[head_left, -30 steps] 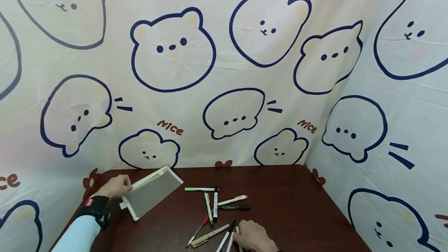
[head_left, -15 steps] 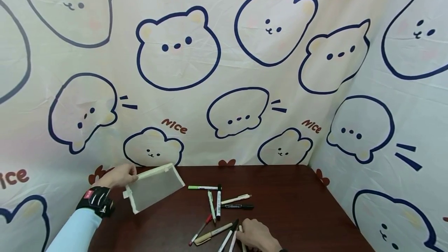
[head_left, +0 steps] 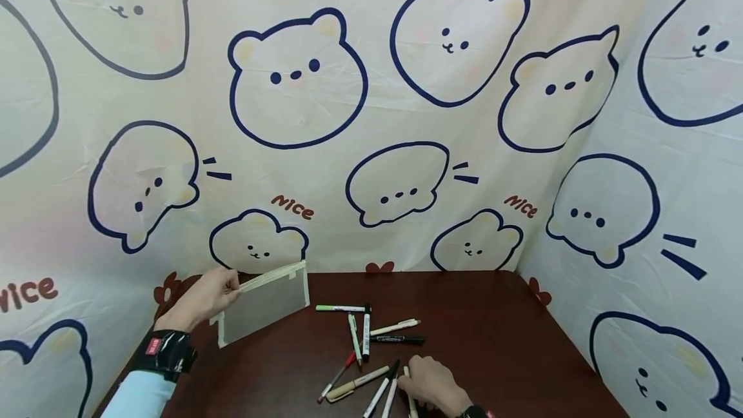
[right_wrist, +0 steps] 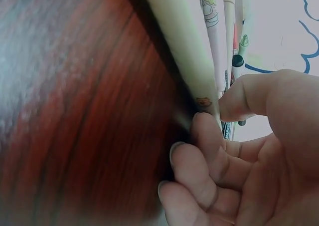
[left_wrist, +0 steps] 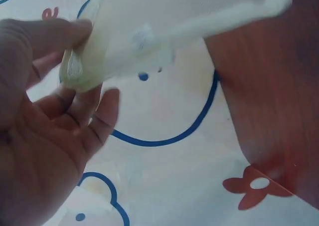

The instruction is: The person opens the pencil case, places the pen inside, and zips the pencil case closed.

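Observation:
My left hand (head_left: 211,298) grips a mesh pouch (head_left: 267,305) with cream edges by its upper left corner. The pouch stands tilted at the table's far left. In the left wrist view the thumb lies on one side of its corner and fingers curl beneath. At the front, my right hand (head_left: 432,384) pinches the end of a pale cream pen (right_wrist: 182,41) between thumb and forefinger. The other fingertips (right_wrist: 182,161) sit close over the tabletop. Two white pens (head_left: 377,397) lie just left of that hand, near a black tip.
On the dark wooden table (head_left: 493,334) several pens lie in a loose heap: a green-ended marker (head_left: 339,308), a black marker (head_left: 397,339), a red pen (head_left: 336,376) and a tan pen (head_left: 356,384). Printed cloth (head_left: 395,211) hangs behind and at both sides.
My left hand has raised the pouch and tipped it more upright, shifting slightly to the right. The right hand stays by the pens, and the pens lie as before.

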Demonstrator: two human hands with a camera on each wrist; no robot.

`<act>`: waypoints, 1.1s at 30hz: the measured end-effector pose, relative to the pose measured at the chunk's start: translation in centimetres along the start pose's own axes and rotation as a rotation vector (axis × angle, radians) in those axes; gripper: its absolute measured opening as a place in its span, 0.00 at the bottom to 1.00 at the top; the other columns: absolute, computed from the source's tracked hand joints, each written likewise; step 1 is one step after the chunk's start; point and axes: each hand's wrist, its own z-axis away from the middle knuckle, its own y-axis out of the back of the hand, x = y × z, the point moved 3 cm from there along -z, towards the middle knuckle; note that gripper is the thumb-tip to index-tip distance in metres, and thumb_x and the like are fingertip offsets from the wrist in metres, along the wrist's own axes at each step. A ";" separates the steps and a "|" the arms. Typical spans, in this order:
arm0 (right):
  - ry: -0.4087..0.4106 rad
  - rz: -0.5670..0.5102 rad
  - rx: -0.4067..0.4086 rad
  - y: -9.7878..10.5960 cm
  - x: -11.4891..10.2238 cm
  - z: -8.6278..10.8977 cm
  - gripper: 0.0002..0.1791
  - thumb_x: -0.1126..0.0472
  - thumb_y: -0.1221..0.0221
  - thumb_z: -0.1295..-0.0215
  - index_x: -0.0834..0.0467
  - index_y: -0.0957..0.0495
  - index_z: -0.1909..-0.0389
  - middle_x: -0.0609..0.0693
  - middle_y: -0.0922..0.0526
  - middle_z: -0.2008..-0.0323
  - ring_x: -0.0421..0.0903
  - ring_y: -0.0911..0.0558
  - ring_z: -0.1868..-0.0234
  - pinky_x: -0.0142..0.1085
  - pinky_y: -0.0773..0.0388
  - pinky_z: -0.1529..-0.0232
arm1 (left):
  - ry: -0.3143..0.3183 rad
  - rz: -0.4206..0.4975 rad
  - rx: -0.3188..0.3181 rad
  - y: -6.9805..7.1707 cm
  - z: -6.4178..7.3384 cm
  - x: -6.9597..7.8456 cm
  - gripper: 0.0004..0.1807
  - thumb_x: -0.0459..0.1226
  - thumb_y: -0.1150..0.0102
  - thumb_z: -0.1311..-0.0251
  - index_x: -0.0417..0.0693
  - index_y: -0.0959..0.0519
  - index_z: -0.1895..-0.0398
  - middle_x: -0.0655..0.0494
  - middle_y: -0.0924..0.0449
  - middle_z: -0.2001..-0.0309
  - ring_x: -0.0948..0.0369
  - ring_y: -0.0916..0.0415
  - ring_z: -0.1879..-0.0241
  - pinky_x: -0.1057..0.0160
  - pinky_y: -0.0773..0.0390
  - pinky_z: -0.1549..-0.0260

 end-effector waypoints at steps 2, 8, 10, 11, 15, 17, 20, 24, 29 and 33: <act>0.016 0.008 0.010 0.0 -0.1 -0.1 0.20 0.56 0.45 0.41 0.50 0.33 0.92 0.43 0.33 0.95 0.40 0.35 0.94 0.32 0.40 0.90 | -0.043 -0.003 0.007 -0.4 0.5 0.0 0.12 0.31 0.37 0.43 0.51 0.28 0.79 0.56 0.30 0.71 0.60 0.35 0.68 0.64 0.34 0.71; -0.003 0.014 0.024 0.0 -0.2 0.0 0.20 0.57 0.45 0.42 0.50 0.34 0.92 0.43 0.33 0.95 0.40 0.34 0.93 0.32 0.39 0.89 | -0.077 -0.004 0.003 -1.6 1.6 0.7 0.16 0.29 0.40 0.42 0.53 0.35 0.80 0.56 0.32 0.66 0.62 0.36 0.67 0.67 0.35 0.72; -0.004 0.021 0.033 0.1 -0.1 -0.1 0.20 0.56 0.45 0.42 0.49 0.34 0.92 0.43 0.33 0.95 0.40 0.34 0.94 0.32 0.39 0.89 | -0.084 -0.040 0.051 -1.8 1.6 1.1 0.16 0.29 0.41 0.42 0.53 0.36 0.79 0.56 0.33 0.66 0.62 0.36 0.69 0.68 0.35 0.74; -0.002 0.026 0.037 0.1 -0.1 -0.1 0.20 0.56 0.45 0.42 0.49 0.34 0.92 0.42 0.33 0.95 0.40 0.34 0.94 0.32 0.39 0.90 | -0.098 -0.068 0.089 -1.8 1.6 1.3 0.17 0.29 0.41 0.42 0.53 0.37 0.78 0.56 0.33 0.67 0.62 0.37 0.70 0.68 0.35 0.74; -0.001 0.027 0.036 0.1 0.0 -0.2 0.19 0.56 0.45 0.42 0.50 0.33 0.92 0.43 0.32 0.95 0.40 0.34 0.93 0.32 0.39 0.90 | -0.189 -0.177 0.260 -1.7 1.7 2.4 0.19 0.27 0.36 0.45 0.53 0.36 0.78 0.52 0.29 0.63 0.59 0.34 0.67 0.65 0.30 0.73; -0.004 0.019 0.029 0.0 0.1 -0.2 0.19 0.56 0.45 0.41 0.50 0.33 0.91 0.44 0.32 0.95 0.40 0.33 0.93 0.32 0.39 0.89 | -0.222 -0.199 0.292 -1.8 2.0 2.9 0.18 0.27 0.33 0.47 0.54 0.33 0.77 0.47 0.27 0.57 0.55 0.30 0.61 0.62 0.23 0.70; -0.003 0.015 0.024 -0.1 0.1 -0.2 0.19 0.55 0.45 0.41 0.50 0.33 0.91 0.44 0.32 0.94 0.40 0.34 0.93 0.32 0.39 0.89 | -0.215 -0.181 0.258 -2.3 2.5 3.4 0.16 0.29 0.31 0.48 0.57 0.29 0.76 0.41 0.27 0.47 0.49 0.27 0.52 0.54 0.18 0.61; 0.007 0.016 0.026 -0.1 0.1 -0.3 0.19 0.55 0.45 0.40 0.50 0.33 0.91 0.43 0.33 0.94 0.40 0.34 0.93 0.31 0.39 0.89 | -0.126 -0.128 0.154 -3.1 3.1 3.6 0.13 0.32 0.33 0.45 0.58 0.27 0.74 0.44 0.25 0.47 0.54 0.24 0.58 0.55 0.19 0.61; 0.001 0.009 0.016 -0.1 0.3 -0.3 0.18 0.54 0.45 0.40 0.50 0.31 0.89 0.44 0.33 0.94 0.40 0.34 0.93 0.32 0.39 0.89 | -0.038 -0.105 0.040 -3.8 3.6 3.6 0.09 0.34 0.35 0.43 0.56 0.25 0.70 0.57 0.24 0.63 0.64 0.30 0.69 0.65 0.26 0.70; -0.003 0.001 0.013 -0.1 0.5 -0.3 0.17 0.54 0.45 0.39 0.52 0.29 0.87 0.44 0.33 0.93 0.40 0.34 0.92 0.33 0.39 0.89 | -0.010 -0.063 0.007 -4.3 3.5 3.6 0.03 0.36 0.34 0.42 0.51 0.19 0.66 0.61 0.23 0.68 0.63 0.30 0.68 0.61 0.25 0.66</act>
